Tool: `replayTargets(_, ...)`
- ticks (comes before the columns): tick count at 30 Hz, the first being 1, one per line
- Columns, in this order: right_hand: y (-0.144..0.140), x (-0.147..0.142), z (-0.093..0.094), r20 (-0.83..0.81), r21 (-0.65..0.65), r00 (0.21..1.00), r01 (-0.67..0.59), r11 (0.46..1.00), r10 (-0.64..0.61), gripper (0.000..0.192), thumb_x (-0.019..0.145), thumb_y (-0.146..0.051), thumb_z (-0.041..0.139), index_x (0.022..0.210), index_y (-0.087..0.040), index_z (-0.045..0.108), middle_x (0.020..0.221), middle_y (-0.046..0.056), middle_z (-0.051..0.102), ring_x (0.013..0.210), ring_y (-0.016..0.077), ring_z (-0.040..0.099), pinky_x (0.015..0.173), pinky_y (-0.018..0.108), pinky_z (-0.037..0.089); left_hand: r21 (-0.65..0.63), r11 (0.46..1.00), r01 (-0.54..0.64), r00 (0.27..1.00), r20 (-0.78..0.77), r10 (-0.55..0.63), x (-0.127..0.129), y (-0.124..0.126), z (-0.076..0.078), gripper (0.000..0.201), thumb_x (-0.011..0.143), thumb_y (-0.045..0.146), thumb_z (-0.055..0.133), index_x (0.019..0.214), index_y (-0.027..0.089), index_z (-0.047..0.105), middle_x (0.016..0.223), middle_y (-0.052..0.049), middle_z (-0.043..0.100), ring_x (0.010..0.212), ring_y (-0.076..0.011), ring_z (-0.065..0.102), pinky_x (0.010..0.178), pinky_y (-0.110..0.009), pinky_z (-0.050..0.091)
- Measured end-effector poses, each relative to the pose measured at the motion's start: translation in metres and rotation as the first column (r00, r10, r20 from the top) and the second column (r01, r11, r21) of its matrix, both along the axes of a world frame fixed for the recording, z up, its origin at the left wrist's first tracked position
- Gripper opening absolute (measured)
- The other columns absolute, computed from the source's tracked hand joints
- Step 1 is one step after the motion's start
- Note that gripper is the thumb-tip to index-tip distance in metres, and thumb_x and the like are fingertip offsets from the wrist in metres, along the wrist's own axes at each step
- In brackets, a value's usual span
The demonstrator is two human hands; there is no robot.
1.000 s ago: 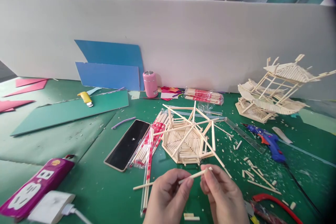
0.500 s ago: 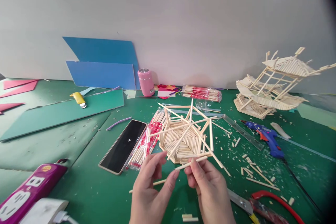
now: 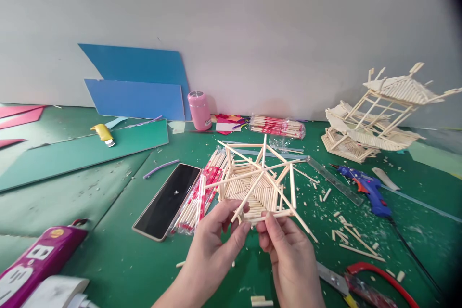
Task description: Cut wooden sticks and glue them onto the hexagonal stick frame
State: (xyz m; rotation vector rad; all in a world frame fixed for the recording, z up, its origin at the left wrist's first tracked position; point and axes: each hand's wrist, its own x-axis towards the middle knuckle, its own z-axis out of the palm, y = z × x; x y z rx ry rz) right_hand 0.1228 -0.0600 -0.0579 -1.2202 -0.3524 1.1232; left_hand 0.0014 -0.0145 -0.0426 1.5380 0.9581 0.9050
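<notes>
A wooden stick model [image 3: 252, 184] stands before me, with a ribbed polygonal base, short posts and long sticks crossing on top. At its front edge, my right hand [image 3: 288, 252] pinches a short wooden stick [image 3: 260, 218] between thumb and forefinger. My left hand [image 3: 223, 233] has its thumb and fingers closed around the front left corner of the model, by a short post; the stick's left end lies near this thumb. The fingertips partly hide the contact there.
Scissors [image 3: 355, 280] and a blue glue gun [image 3: 368, 188] lie right, among stick offcuts. A second stick model [image 3: 388, 115] stands behind them. A phone [image 3: 168, 202] and bagged sticks [image 3: 200, 192] lie left. A pink flask [image 3: 199, 111] and a power strip [image 3: 39, 262] are farther off.
The right hand has brought the short stick forward to the model's front edge. My left hand has moved up and forward, its fingers closing at the front left corner. The view has shifted slightly.
</notes>
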Motion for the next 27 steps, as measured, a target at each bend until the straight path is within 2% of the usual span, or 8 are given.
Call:
replayTargets(7, 0.002, 0.000, 0.002, -0.005, -0.022, 1.000, 0.030, 0.999, -0.030, 0.023, 0.065, -0.042, 0.073, 0.068, -0.020, 0.066, 0.060, -0.003, 0.064, 0.048, 0.0059, 0.051, 0.047, 0.017, 0.041, 0.026, 1.000, 0.014, 1.000, 0.002, -0.014, -0.002, 0.003, -0.001, 0.021, 0.081, 0.022, 0.059, 0.101, 0.023, 0.059, 0.088, -0.003, 0.061, 0.088, -0.0202, 0.058, 0.077, -0.033, 0.049)
replayTargets(11, 0.003, -0.003, 0.008, -0.029, -0.024, 0.998, 0.054, 0.998, -0.055, 0.024, 0.065, -0.042, 0.073, 0.066, -0.019, 0.066, 0.061, -0.002, 0.065, 0.048, 0.0062, 0.051, 0.047, 0.017, 0.040, 0.024, 1.000, 0.010, 1.000, -0.017, -0.009, 0.000, 0.005, 0.003, 0.016, 0.082, 0.023, 0.057, 0.097, 0.020, 0.061, 0.082, -0.003, 0.060, 0.086, -0.0200, 0.058, 0.078, -0.033, 0.048)
replayTargets(17, 0.005, -0.004, 0.007, -0.049, -0.015, 0.996, 0.075, 0.997, -0.076, 0.022, 0.066, -0.041, 0.073, 0.068, -0.019, 0.068, 0.063, 0.000, 0.067, 0.049, 0.0077, 0.052, 0.047, 0.019, 0.041, 0.030, 1.000, -0.010, 1.000, 0.005, 0.010, 0.002, 0.006, 0.009, 0.012, 0.081, 0.020, 0.057, 0.091, 0.017, 0.063, 0.078, -0.003, 0.061, 0.080, -0.0187, 0.059, 0.070, -0.028, 0.048)
replayTargets(20, 0.006, -0.004, 0.004, -0.092, -0.033, 0.993, 0.077, 0.996, -0.080, 0.023, 0.063, -0.040, 0.075, 0.068, -0.019, 0.068, 0.063, 0.001, 0.068, 0.048, 0.0087, 0.053, 0.045, 0.020, 0.042, 0.046, 0.999, 0.008, 1.000, 0.024, -0.009, 0.003, 0.007, 0.010, 0.013, 0.081, 0.019, 0.057, 0.091, 0.018, 0.065, 0.081, -0.003, 0.063, 0.077, -0.0171, 0.059, 0.067, -0.027, 0.048)
replayTargets(27, 0.007, -0.008, 0.006, -0.062, -0.006, 0.994, 0.090, 0.996, -0.090, 0.023, 0.065, -0.041, 0.073, 0.066, -0.019, 0.067, 0.062, 0.000, 0.067, 0.049, 0.0074, 0.054, 0.046, 0.018, 0.041, 0.058, 0.998, 0.001, 1.000, 0.021, -0.003, 0.004, 0.008, 0.008, 0.016, 0.082, 0.017, 0.057, 0.094, 0.022, 0.066, 0.080, -0.001, 0.065, 0.077, -0.0163, 0.061, 0.069, -0.026, 0.049)
